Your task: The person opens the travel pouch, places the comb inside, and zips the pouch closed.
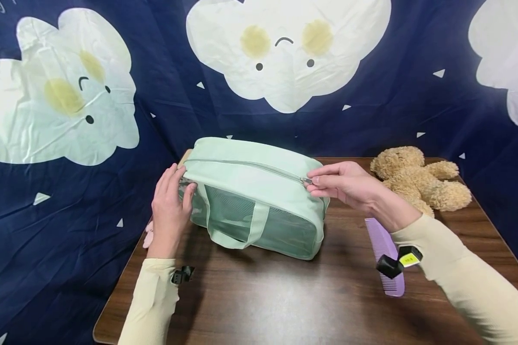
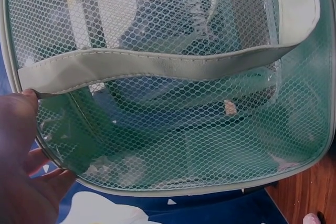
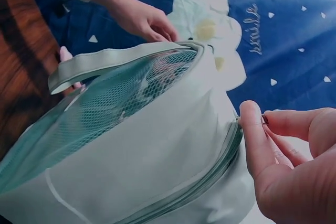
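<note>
Right, starting with the head view: a pale green bag (image 1: 254, 149) stands in the middle of the wooden table (image 1: 276, 302), its see-through mesh panel (image 1: 230, 208) facing the person. The left hand (image 1: 170, 206) has hold of one end, thumb on the front, fingers over the side. Across at the other end, the right hand (image 1: 345, 184) pinches the zipper pull (image 1: 306, 181), and the zip (image 1: 250, 164) runs away from it along the top. Below the right wrist lies a purple comb (image 1: 381, 242), partly covered by a black device (image 1: 390, 266); a tan teddy bear (image 1: 414, 179) lies just beyond the arm, and something pink (image 1: 148, 235) peeps out by the left wrist. Navy cloth (image 1: 168, 43) with white clouds hangs behind.

Over to the left wrist view: mesh nearly fills it, the handle (image 2: 157, 64) sweeping straight across. Thumb tip sits right by the handle's end, fingertips on the piped edge, so the bag's rim is held.

And the right wrist view: thumb and forefinger nip tightly together at the zip's end, the pull mostly hidden between them. Far corner, the left hand touches the bag beside the handle.
</note>
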Available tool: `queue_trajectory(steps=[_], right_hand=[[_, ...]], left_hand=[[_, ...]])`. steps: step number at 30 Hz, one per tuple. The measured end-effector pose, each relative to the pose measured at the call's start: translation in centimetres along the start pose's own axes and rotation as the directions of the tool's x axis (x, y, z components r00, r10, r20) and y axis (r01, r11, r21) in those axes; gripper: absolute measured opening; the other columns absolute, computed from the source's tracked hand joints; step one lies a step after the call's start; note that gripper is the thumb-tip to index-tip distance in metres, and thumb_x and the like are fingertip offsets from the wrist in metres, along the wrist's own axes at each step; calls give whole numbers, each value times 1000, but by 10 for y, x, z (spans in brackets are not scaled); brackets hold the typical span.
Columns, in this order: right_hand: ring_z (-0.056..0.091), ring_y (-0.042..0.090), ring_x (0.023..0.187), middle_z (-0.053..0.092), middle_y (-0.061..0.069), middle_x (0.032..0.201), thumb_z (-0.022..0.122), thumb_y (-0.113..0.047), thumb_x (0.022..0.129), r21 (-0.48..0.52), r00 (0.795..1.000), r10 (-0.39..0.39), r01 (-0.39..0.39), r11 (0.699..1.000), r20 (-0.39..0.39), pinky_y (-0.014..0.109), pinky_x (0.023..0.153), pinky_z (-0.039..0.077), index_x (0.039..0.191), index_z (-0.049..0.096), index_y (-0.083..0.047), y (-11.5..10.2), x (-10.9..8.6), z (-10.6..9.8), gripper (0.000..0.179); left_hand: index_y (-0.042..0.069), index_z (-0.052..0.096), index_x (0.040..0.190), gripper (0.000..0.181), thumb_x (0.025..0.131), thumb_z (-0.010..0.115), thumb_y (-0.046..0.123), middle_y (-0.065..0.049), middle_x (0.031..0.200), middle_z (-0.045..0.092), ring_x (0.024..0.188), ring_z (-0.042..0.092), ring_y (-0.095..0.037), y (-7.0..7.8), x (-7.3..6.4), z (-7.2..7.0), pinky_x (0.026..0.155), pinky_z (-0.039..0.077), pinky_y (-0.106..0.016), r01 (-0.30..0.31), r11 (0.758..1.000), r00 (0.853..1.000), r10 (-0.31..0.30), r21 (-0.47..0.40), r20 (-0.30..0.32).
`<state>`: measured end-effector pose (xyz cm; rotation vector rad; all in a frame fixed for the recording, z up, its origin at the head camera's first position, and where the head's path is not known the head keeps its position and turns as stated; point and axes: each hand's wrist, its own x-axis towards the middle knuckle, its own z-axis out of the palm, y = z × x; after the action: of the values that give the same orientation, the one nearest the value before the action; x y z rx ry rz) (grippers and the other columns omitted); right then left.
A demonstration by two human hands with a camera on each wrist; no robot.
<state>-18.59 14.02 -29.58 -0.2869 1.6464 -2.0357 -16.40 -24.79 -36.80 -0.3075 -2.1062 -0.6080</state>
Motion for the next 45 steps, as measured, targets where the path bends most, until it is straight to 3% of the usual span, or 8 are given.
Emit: queue_trajectory(steps=[4,11,15,23,29,38,45], right_hand=[[74,13,89,74,9,96,54,12,98,-83,1000,14,-14,996,5,28,85,61,130,49,24,-10,11,11,35],[74,13,90,74,11,98,56,10,98,-152,999,50,-46,987,22,28,86,61,134,48,23,-23,25,24,39],[75,13,90,73,11,98,55,10,99,-148,998,56,-52,988,24,28,86,61,134,48,22,-26,31,28,38],[74,14,90,73,12,100,51,12,99,-138,998,48,-41,990,47,29,87,61,136,46,23,-28,47,39,39],[74,13,88,71,13,102,52,10,100,-142,995,84,-77,987,45,29,87,61,138,48,22,-34,55,49,39],[74,14,83,71,15,102,55,9,100,-164,994,106,-100,981,26,28,82,62,135,53,19,-42,68,64,37],[74,14,78,72,14,93,55,8,100,-181,993,109,-100,978,41,28,79,62,134,55,19,-46,80,79,36]], left_hand=[[-6,63,132,44,91,75,3,-31,139,59,131,53,-51,-1,-1,0,111,41,-61,8,1000,1000,-8,-6,2],[-6,63,132,41,95,73,10,-31,139,59,131,53,-52,-3,-3,1,111,42,-62,7,1000,1000,-7,-10,0],[-6,63,132,41,97,71,15,-32,139,59,131,53,-52,-2,-3,1,111,41,-62,4,1000,1000,-4,-14,-1],[-6,63,132,43,93,74,8,-33,139,58,131,53,-52,-2,-2,1,110,42,-63,3,1000,1000,-3,-2,-2],[-5,63,132,42,92,74,5,-31,139,59,131,53,-51,-1,-3,1,109,42,-64,6,1000,1000,-6,-10,-11],[-5,63,133,42,97,71,15,-31,140,59,132,53,-52,-3,-2,0,111,41,-63,9,1000,1000,-9,-9,-8],[-4,64,132,42,92,74,6,-31,139,59,132,53,-51,-1,-2,0,111,41,-63,20,1000,1000,-20,-17,-18]])
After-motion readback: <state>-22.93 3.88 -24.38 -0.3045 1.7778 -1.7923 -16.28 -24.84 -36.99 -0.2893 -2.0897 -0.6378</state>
